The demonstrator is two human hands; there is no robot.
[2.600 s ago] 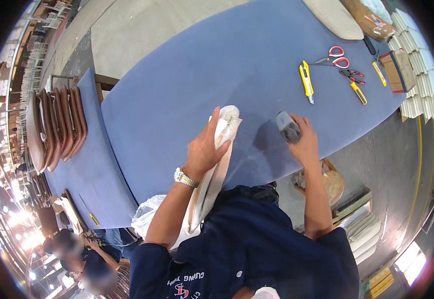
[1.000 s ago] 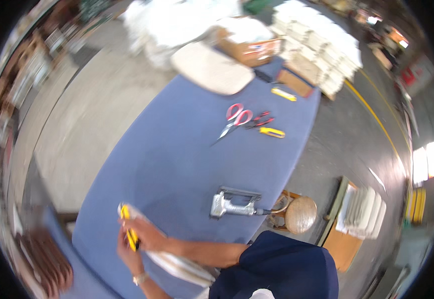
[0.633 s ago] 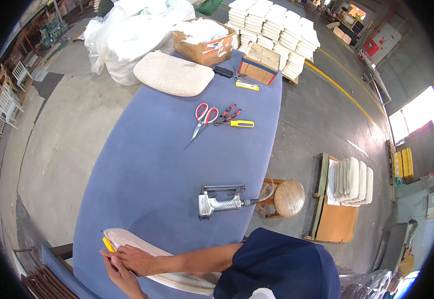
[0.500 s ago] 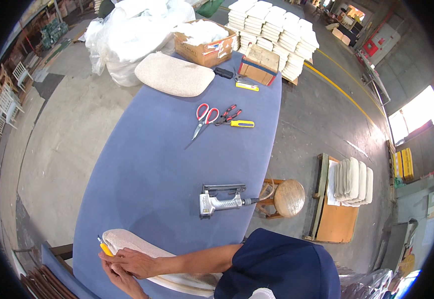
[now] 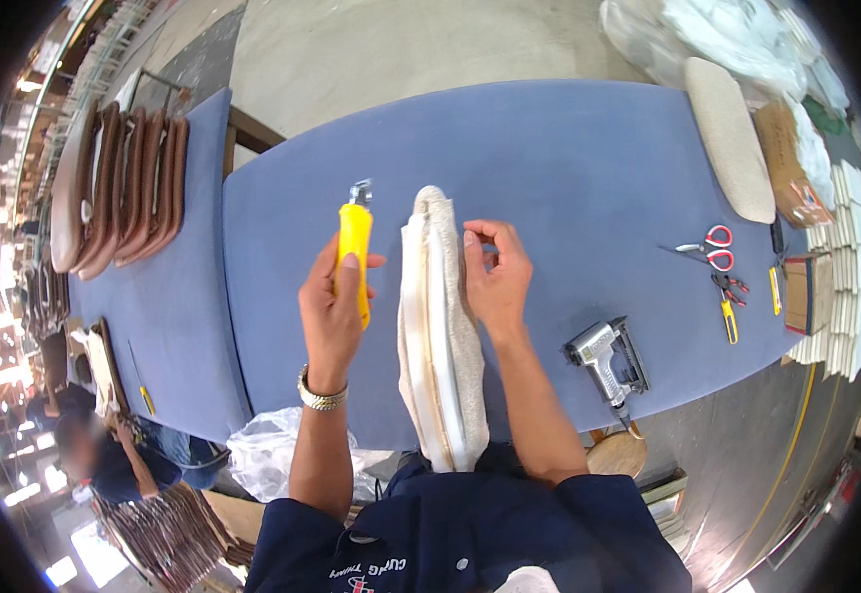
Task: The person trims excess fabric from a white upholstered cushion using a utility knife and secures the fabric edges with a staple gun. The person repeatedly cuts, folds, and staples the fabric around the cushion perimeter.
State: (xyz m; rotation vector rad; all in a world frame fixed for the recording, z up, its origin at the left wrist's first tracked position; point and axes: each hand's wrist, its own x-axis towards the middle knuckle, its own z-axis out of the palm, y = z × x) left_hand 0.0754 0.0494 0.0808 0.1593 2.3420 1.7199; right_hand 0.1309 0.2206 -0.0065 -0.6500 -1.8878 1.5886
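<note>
My left hand (image 5: 331, 311) grips a yellow utility knife (image 5: 355, 252), held upright with its metal tip pointing away from me. Just to its right a long cream seat pad (image 5: 437, 331) stands on edge on the blue table (image 5: 569, 158), its white underside showing and its fabric cover wrapped around it. My right hand (image 5: 494, 277) rests against the pad's right side near the far end, thumb and forefinger pinching the fabric edge. A grey staple gun (image 5: 606, 358) lies on the table to the right of my right forearm.
Red-handled scissors (image 5: 709, 247) and a small yellow cutter (image 5: 728, 318) lie at the right end. A beige cushion (image 5: 729, 138) and a cardboard box (image 5: 784, 163) sit beyond. Brown curved seat shells (image 5: 119, 183) are stacked at the left. Another person (image 5: 104, 460) is at lower left.
The view has swung back over the table. The pad now stands on edge in front of me, my left hand has raised the yellow knife beside it, and my right hand pinches its fabric.
</note>
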